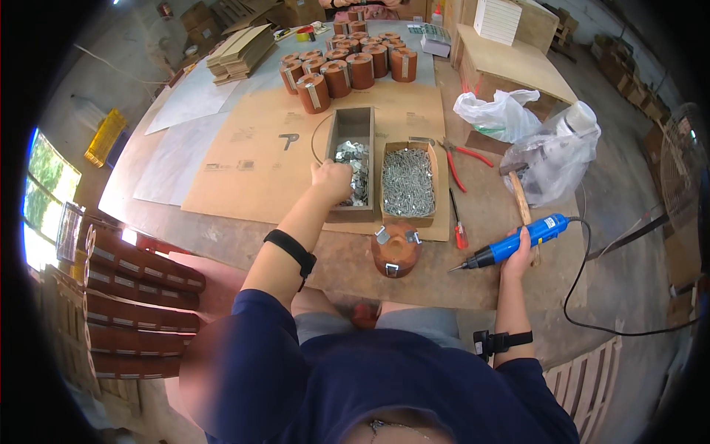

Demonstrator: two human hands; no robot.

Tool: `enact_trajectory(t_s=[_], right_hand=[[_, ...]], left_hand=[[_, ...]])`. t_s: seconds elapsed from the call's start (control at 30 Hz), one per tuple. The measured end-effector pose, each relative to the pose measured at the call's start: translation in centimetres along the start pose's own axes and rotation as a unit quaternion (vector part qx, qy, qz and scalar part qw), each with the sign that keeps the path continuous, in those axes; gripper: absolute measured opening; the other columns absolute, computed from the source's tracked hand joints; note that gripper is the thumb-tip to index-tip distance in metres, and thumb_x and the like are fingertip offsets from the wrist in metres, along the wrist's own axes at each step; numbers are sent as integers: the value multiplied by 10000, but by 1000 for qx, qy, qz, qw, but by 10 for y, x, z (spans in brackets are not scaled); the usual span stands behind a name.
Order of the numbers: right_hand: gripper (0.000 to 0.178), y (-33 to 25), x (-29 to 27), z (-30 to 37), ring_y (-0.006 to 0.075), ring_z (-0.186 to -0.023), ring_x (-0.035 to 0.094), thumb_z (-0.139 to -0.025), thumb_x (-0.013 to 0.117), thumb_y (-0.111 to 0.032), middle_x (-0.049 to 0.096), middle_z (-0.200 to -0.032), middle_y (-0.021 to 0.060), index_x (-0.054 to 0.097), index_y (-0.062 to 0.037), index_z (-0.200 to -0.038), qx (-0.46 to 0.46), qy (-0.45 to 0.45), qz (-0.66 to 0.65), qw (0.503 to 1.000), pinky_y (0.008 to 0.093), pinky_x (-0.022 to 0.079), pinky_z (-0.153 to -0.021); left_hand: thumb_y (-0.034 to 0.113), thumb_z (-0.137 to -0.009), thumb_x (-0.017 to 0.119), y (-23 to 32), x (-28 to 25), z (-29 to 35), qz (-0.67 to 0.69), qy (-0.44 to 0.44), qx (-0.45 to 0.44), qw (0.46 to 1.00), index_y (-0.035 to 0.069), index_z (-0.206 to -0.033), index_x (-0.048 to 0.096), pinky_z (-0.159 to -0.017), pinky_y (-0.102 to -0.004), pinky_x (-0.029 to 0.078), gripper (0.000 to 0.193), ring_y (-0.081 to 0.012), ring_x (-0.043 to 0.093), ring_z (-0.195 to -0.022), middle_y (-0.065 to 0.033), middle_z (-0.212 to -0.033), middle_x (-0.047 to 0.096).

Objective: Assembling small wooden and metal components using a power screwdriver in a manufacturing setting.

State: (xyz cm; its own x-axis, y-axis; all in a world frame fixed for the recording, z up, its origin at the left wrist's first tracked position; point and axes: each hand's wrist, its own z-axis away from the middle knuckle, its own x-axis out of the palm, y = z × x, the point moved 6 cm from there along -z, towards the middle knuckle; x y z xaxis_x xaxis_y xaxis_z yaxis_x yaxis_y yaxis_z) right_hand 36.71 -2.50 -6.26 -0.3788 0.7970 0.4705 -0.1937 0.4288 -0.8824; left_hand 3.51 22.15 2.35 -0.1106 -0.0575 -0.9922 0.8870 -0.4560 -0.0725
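Observation:
My left hand (332, 182) reaches over the side of a narrow grey wooden box (352, 116) and dips in with curled fingers. Small shiny metal clips (353, 154) lie heaped inside; whatever the fingertips pinch is hidden. A blue corded electric screwdriver (510, 246) is wrapped in my right hand (521, 259), its bit pointing left. Between my hands, near the table's front edge, stands a reddish-brown round coil (397, 253) with several metal clips around its rim. Beside the grey box sits a cardboard box (388, 216) full of small silvery screws (407, 182).
More reddish-brown coils (336, 78) stand grouped at the back, near stacked cardboard sheets (240, 55). Red-handled pliers (457, 169), a red-handled screwdriver (461, 237), a hammer (518, 194) and plastic bags (497, 115) lie to the right. The power cord (568, 296) trails rightward. Another person's hand shows at the far edge.

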Motion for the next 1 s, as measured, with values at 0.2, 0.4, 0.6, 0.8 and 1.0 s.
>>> enact_trajectory(t_s=[0.2,0.4,0.6,0.8,1.0], right_hand=[[277,3,2,-1,160,-665,539,-795,569,-153,542,-763,80,461,6,-995,18,5,-11,1000,274,444,-601],[307,-1,5,-1,162,-717,548,-771,610,-206,528,-791,73,462,-3,-948,10,-13,-16,1000,272,454,-658],[322,-3,7,1,161,-733,549,-774,611,-210,521,-815,78,459,4,-959,15,-6,-19,1000,273,457,-687],[268,1,5,1,166,-685,546,-784,581,-162,525,-768,83,465,18,-945,22,0,-28,999,281,455,-606],[263,1,1,-3,167,-711,554,-783,582,-159,517,-774,77,468,11,-949,4,-8,-21,1000,284,459,-611]], left_hand=[[202,-720,621,-2,-27,20,132,113,-6,985,107,-815,590,-752,-392,390,138,-237,591,-763,-79,-766,614],[172,-686,655,41,-67,98,416,192,97,883,82,-683,584,-556,-337,430,115,-221,578,-592,-92,-612,579],[84,-610,650,87,-71,156,188,315,287,885,90,-687,573,-743,-372,435,109,-225,533,-622,-43,-640,527],[91,-617,623,95,-57,165,147,330,276,891,116,-698,570,-776,-392,406,100,-201,517,-664,-26,-685,493],[100,-607,631,92,-70,172,132,386,266,874,115,-720,582,-779,-390,396,124,-183,500,-646,-13,-690,486]])
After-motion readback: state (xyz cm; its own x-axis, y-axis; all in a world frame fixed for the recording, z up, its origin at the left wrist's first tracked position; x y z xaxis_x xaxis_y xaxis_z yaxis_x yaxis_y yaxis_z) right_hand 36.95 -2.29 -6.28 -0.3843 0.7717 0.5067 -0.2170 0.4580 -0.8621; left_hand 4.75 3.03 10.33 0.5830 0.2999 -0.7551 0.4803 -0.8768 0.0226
